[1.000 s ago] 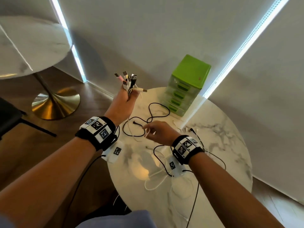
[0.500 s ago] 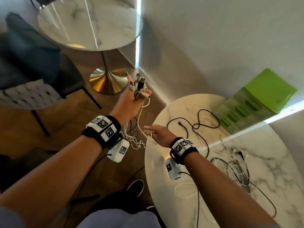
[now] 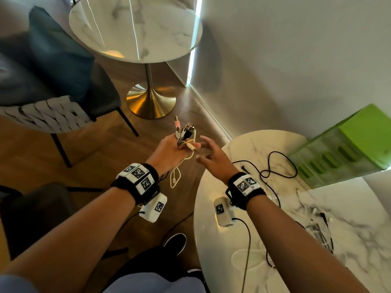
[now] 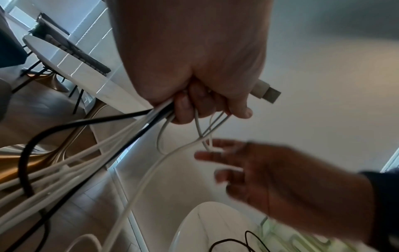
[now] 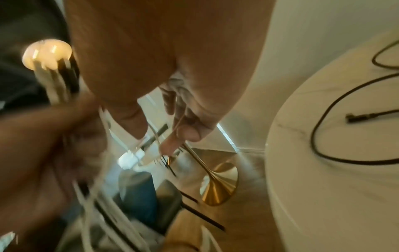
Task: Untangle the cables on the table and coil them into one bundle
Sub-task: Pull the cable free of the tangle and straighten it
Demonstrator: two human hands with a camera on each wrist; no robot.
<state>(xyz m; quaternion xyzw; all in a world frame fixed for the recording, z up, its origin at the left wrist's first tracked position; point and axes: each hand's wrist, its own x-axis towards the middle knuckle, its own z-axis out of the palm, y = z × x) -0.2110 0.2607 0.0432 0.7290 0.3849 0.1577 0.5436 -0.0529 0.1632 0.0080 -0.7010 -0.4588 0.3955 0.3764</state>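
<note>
My left hand is held out over the floor, left of the round marble table. It grips a bundle of cable ends, white, black and pink, with the plugs sticking up. In the left wrist view the cables trail down from the fist and a white USB plug juts out by the thumb. My right hand is right beside the bundle with its fingers spread, holding nothing. A thin white loop hangs at its fingertips. A black cable and a tangled pile of cables lie on the table.
A green drawer box stands at the table's back right, against the wall. To the left are a second marble table on a gold base and a dark chair. A shoe is on the wooden floor below.
My right hand has left the table edge and risen to the bundle, fingers now spread. My left hand keeps its grip, and the head view has swung left.
</note>
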